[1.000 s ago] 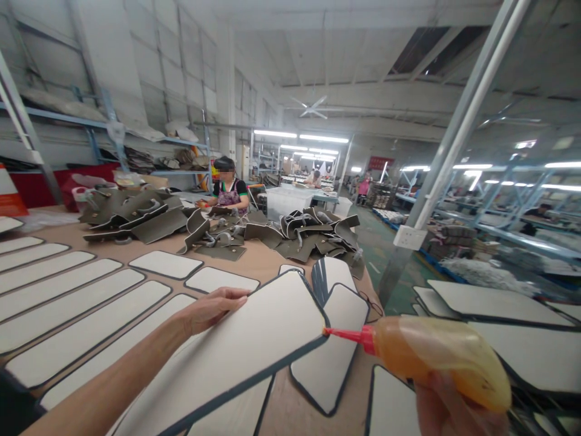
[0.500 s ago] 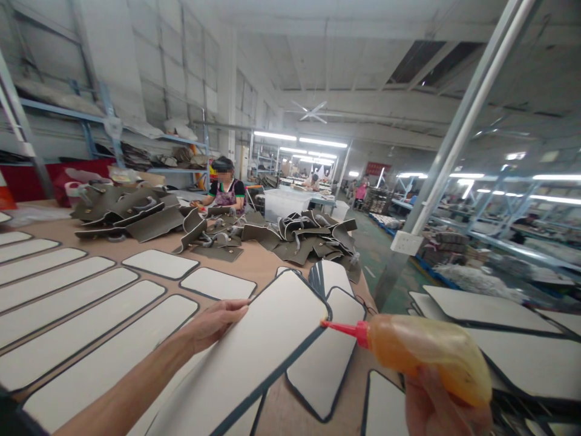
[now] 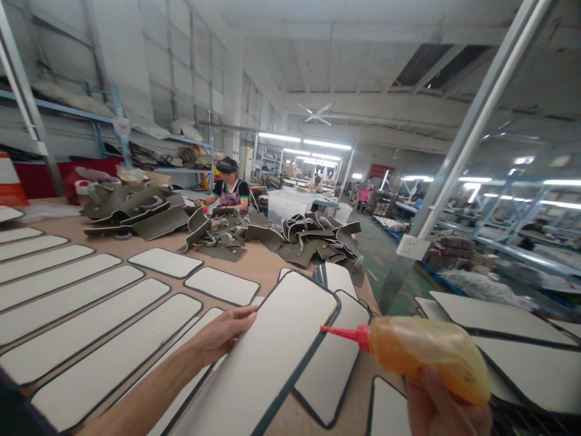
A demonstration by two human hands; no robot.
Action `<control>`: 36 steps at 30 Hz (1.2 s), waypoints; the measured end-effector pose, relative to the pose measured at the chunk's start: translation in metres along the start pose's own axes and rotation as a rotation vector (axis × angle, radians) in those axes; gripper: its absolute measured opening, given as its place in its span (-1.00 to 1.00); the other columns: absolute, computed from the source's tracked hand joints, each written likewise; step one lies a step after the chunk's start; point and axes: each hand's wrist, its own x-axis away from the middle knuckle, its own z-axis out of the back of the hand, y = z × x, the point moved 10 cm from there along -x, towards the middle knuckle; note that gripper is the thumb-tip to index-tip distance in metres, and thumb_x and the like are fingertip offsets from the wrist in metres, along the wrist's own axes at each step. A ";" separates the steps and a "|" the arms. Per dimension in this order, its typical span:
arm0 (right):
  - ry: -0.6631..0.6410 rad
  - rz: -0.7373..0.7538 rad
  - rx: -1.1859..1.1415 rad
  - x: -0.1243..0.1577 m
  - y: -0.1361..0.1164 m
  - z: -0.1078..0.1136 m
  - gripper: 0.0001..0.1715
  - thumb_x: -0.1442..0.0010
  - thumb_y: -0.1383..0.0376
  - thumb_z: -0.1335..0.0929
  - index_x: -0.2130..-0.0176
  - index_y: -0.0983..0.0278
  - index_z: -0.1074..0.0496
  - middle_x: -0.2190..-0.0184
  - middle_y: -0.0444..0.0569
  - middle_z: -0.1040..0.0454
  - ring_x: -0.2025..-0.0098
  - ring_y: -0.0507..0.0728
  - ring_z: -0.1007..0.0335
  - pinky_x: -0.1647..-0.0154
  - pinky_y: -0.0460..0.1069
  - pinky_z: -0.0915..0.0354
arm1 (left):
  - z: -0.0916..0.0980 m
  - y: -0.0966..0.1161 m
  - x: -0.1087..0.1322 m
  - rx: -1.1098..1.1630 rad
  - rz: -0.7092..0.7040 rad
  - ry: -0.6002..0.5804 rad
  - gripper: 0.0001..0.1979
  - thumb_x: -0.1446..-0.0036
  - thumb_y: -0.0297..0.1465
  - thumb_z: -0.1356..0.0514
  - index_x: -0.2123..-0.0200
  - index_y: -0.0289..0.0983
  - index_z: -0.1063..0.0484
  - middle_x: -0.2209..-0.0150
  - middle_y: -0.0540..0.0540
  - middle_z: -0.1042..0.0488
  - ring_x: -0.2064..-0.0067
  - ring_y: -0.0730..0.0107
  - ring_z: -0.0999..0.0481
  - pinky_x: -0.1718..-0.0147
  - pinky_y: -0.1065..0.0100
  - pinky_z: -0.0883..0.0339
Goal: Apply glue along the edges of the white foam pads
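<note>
My left hand [image 3: 224, 332] grips the left edge of a long white panel [image 3: 276, 351] with a dark rim, holding it tilted above the brown table [image 3: 261, 263]. My right hand [image 3: 442, 406], at the bottom right, is closed round an amber squeeze bottle [image 3: 426, 357]. The bottle's red nozzle [image 3: 342, 333] points left and its tip sits at the panel's right dark edge.
Rows of similar white panels [image 3: 82, 303] lie flat on the left of the table, more at right [image 3: 499, 318]. Piles of grey-green pieces [image 3: 313, 239] lie farther back. A seated person [image 3: 229, 191] works behind them. A slanted metal post [image 3: 454, 157] stands at right.
The held panel has shifted a little right and up with my left hand. The bottle stays at the panel's right edge, its nozzle tip now just off the rim.
</note>
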 end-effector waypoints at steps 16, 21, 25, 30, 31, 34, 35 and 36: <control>-0.045 -0.175 -0.063 0.008 0.023 -0.018 -0.48 0.19 0.29 -0.51 0.15 0.21 -0.45 0.38 -0.13 -0.50 0.29 0.06 -0.42 0.24 -0.10 -0.35 | 0.011 0.000 0.005 0.021 0.003 0.131 -0.37 0.29 -0.21 -0.41 0.11 -0.34 -0.38 0.31 -0.08 -0.53 0.37 0.44 -0.42 0.43 0.45 -0.24; -0.103 -0.215 -0.078 0.012 0.031 -0.022 -0.55 0.17 0.30 -0.51 0.20 0.22 -0.47 0.46 -0.13 -0.49 0.31 0.08 -0.42 0.23 -0.07 -0.36 | 0.012 0.001 0.003 0.028 0.009 0.133 -0.40 0.31 -0.22 -0.42 0.15 -0.34 -0.40 0.39 -0.05 -0.53 0.40 0.43 -0.44 0.46 0.46 -0.26; -0.113 -0.213 -0.083 0.012 0.029 -0.025 -0.55 0.17 0.29 -0.50 0.19 0.22 -0.47 0.41 -0.10 -0.51 0.28 0.09 -0.43 0.24 -0.07 -0.37 | 0.009 0.002 -0.001 0.049 0.012 0.130 -0.46 0.29 -0.28 -0.41 0.19 -0.34 -0.40 0.44 -0.03 -0.53 0.46 0.45 -0.44 0.48 0.46 -0.28; -0.155 -0.217 -0.103 0.016 0.028 -0.030 -0.52 0.15 0.32 -0.49 0.15 0.22 -0.45 0.32 -0.10 -0.52 0.20 0.12 -0.42 0.20 -0.05 -0.37 | 0.005 0.006 -0.008 0.073 0.021 0.125 -0.55 0.23 -0.35 -0.39 0.21 -0.34 -0.38 0.46 -0.05 -0.52 0.44 0.37 -0.48 0.42 0.37 -0.36; -0.155 -0.226 -0.111 0.017 0.029 -0.029 -0.52 0.15 0.33 -0.49 0.15 0.21 -0.45 0.29 -0.11 -0.52 0.18 0.12 -0.42 0.20 -0.06 -0.37 | 0.005 0.007 -0.009 0.078 0.018 0.123 -0.56 0.22 -0.36 -0.39 0.22 -0.33 -0.37 0.48 -0.04 -0.51 0.45 0.37 -0.48 0.43 0.36 -0.36; -0.172 -0.241 -0.113 0.019 0.031 -0.029 -0.55 0.10 0.34 -0.47 0.14 0.21 -0.44 0.24 -0.11 -0.52 0.13 0.12 -0.40 0.17 -0.05 -0.36 | 0.004 0.008 -0.013 0.087 0.007 0.114 -0.60 0.22 -0.37 -0.38 0.26 -0.31 -0.36 0.52 0.00 -0.48 0.48 0.38 -0.47 0.45 0.36 -0.36; -0.178 -0.239 -0.108 0.020 0.031 -0.028 -0.56 0.08 0.34 -0.46 0.13 0.21 -0.44 0.24 -0.10 -0.52 0.12 0.12 -0.40 0.15 -0.04 -0.35 | 0.004 0.009 -0.014 0.087 0.006 0.114 -0.61 0.21 -0.38 -0.38 0.28 -0.31 -0.36 0.53 0.01 -0.47 0.49 0.39 -0.46 0.45 0.36 -0.36; -0.179 -0.235 -0.103 0.020 0.031 -0.028 -0.55 0.07 0.33 -0.46 0.12 0.21 -0.43 0.23 -0.10 -0.52 0.12 0.12 -0.40 0.14 -0.04 -0.35 | 0.004 0.009 -0.015 0.086 0.006 0.113 -0.63 0.21 -0.38 -0.38 0.30 -0.31 -0.35 0.53 0.02 -0.46 0.49 0.39 -0.46 0.45 0.36 -0.36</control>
